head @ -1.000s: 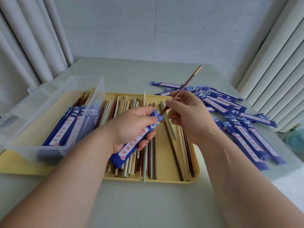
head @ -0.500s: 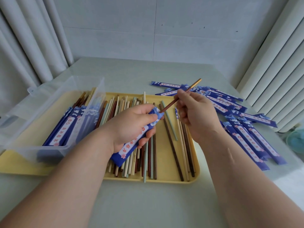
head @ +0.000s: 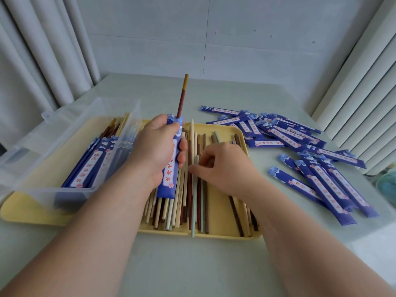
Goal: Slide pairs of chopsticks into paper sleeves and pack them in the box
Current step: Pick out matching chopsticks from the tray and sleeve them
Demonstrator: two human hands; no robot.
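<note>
Your left hand (head: 158, 151) is gripping a blue paper sleeve (head: 170, 179) above the yellow tray (head: 225, 233), with one brown chopstick (head: 181, 97) sticking up out of its top. Your right hand (head: 225, 166) is reaching low over the loose chopsticks (head: 199, 200) in the tray, fingers curled and fingertips touching them; whether it is pinching one cannot be told. More sleeves (head: 90, 168) are lying in the clear box (head: 85, 116) on your left

The paper sleeve (head: 171, 179) gripped by the left hand (head: 156, 146) bears a white strip of red Chinese characters. The lowest three look like 欢迎光, and the rest are covered. The same strips run along the loose sleeves (head: 289, 136) at 2 o'clock on the bench (head: 192, 264) and the packed sleeves (head: 90, 168) in the box (head: 64, 129) at 9 o'clock, too small to read.
</note>
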